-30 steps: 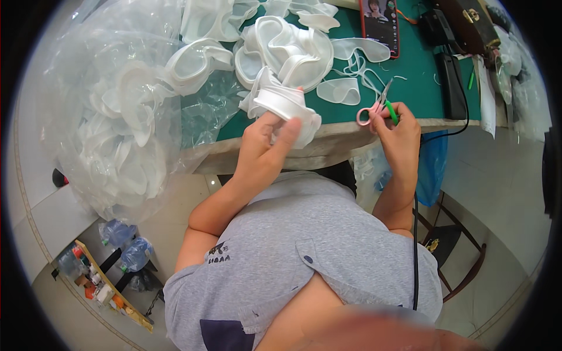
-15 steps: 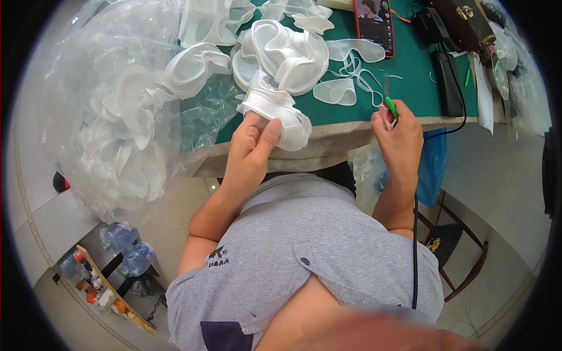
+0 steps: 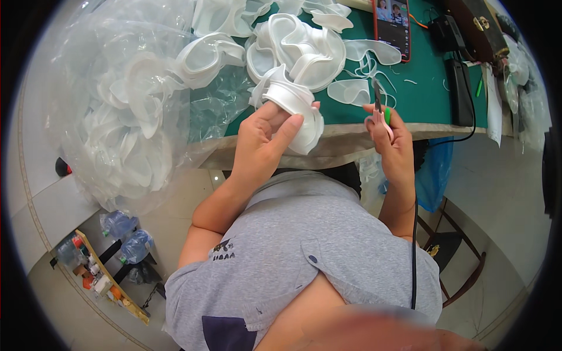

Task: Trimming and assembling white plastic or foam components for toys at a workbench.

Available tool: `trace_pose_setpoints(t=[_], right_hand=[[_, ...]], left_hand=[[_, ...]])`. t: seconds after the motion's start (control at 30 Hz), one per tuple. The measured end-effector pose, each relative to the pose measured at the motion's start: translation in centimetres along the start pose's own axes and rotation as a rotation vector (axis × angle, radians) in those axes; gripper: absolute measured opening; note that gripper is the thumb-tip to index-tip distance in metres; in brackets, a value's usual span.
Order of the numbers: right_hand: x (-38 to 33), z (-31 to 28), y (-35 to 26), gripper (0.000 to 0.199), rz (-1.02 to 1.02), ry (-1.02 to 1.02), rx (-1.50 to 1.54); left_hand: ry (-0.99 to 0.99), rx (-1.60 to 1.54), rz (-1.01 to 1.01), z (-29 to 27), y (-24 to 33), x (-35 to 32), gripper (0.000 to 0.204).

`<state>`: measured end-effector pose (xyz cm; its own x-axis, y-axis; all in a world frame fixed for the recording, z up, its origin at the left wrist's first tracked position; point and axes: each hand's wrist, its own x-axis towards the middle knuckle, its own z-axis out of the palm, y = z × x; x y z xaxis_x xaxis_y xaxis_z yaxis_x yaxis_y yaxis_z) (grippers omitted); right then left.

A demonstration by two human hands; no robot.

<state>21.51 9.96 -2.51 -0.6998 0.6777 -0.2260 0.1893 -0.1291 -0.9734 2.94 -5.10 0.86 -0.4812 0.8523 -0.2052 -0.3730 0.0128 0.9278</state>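
Two bare hands work at the near edge of a green surface (image 3: 421, 105). Far to the left, down on the floor, a few plastic bottles (image 3: 126, 234) lie beside a low wooden rack (image 3: 111, 281) of small items. Above them, a big clear plastic bag (image 3: 117, 117) bulges with translucent white moulded pieces and slumps over the left end of the surface. Just right of the bag, a heap of the same white pieces (image 3: 298, 47) lies loose on the green top.

The left hand (image 3: 266, 137) is closed around one white moulded piece (image 3: 293, 108), thumb across its front and fingers wrapped behind, holding it up at the surface's front edge, just below the heap. To its right, a thin clear offcut (image 3: 345, 90) lies flat on the green top, with white trimmed strips (image 3: 374, 64) near it.

The right hand (image 3: 392, 131) is curled shut on a pair of small scissors (image 3: 379, 108) with a pink handle, blades pointing up and away from the person; whether the blades are parted cannot be told. Beyond it, a phone (image 3: 391, 23) with a lit screen lies on the surface. Further right sit a black oblong box (image 3: 459, 90) and a dark wooden case (image 3: 474, 29), and a black cable (image 3: 414, 234) hangs down past the right forearm.
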Motion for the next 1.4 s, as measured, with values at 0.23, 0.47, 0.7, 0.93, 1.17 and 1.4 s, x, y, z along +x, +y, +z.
trace_pose_setpoints(t=[0.23,0.47,0.7,0.93,1.17,1.4], right_hand=[[-0.2,1.6,-0.9,0.054,0.26,-0.323,0.645],[-1.1,2.9,0.0,0.032,-0.319,-0.138,-0.271],[-0.8,2.6,-0.2,0.029,-0.38,-0.193,-0.424],[-0.8,2.6,0.2,0.026,-0.311,-0.206,-0.387],[-0.4,2.8,-0.5,0.026,-0.368,-0.187,-0.405],[-0.3,3.1,-0.3,0.027,-0.358,-0.186,-0.391]], left_hand=[[0.003,-0.058,0.016,-0.4,0.0,0.7,0.033],[0.023,-0.016,0.042,-0.1,0.3,0.5,0.033],[0.056,-0.003,0.045,0.1,0.2,0.6,0.033],[0.051,0.014,0.031,0.3,0.3,0.7,0.032],[0.064,0.065,0.011,0.3,0.2,0.6,0.032],[0.063,0.202,0.037,-0.2,-0.4,0.4,0.029]])
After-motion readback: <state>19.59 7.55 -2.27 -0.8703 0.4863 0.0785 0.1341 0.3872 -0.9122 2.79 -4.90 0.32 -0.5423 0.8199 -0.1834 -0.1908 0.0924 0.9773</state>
